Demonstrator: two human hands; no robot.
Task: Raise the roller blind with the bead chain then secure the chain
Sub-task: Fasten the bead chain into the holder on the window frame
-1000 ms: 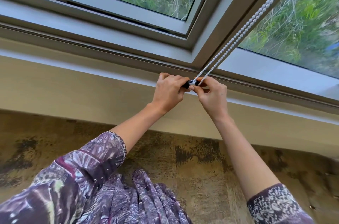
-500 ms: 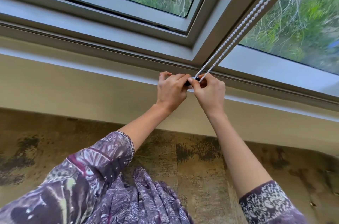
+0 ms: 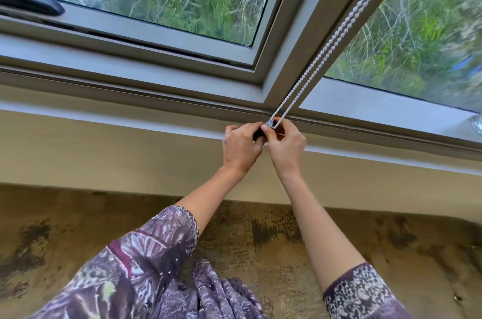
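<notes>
A white bead chain (image 3: 336, 34) runs in two taut strands from the upper right down along the grey window post to the sill. Its lower loop ends at a small dark and clear chain holder (image 3: 268, 127) at the bottom of the frame. My left hand (image 3: 241, 147) grips the dark part of the holder from the left. My right hand (image 3: 287, 145) pinches the chain's loop and the holder from the right. The two hands touch each other. The roller blind itself is out of view.
A grey window frame (image 3: 156, 76) with two panes shows green bushes outside. A black window handle (image 3: 28, 1) sits at the far left. Below the beige sill wall (image 3: 104, 151) lies a mottled brown surface (image 3: 260, 240). My patterned sleeves fill the bottom.
The hands have stayed at the chain holder with only small finger shifts; the clear part of the holder shows more between the fingers. The view has shifted slightly.
</notes>
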